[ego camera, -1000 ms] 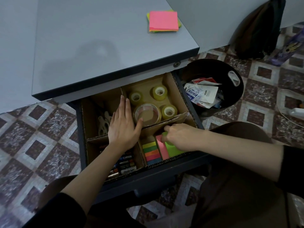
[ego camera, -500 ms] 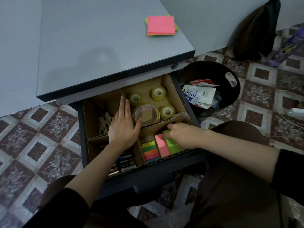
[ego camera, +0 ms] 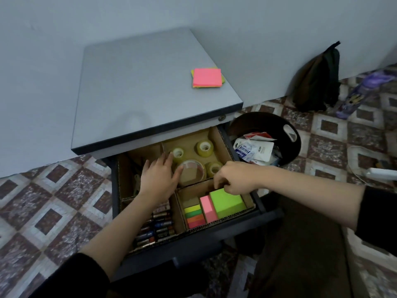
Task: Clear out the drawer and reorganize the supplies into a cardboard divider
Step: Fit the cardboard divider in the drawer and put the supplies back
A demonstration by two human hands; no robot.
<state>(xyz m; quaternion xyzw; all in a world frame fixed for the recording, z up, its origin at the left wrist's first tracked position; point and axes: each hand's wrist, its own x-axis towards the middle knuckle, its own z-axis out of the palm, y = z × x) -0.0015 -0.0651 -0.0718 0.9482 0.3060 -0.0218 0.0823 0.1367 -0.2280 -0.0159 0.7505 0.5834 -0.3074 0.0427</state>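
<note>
Tiled floor, grey cabinet, drawer open, cardboard divider inside. Green note block in the front-right compartment. Right hand over it, fingers curled at its far edge; can't tell if it grips. Left hand flat and relaxed on the centre partition, thumb touching the clear tape roll.

Home-office corner: patterned tile floor, grey drawer cabinet against plain wall, 1 black wastebasket, dark backpack on floor.
</note>
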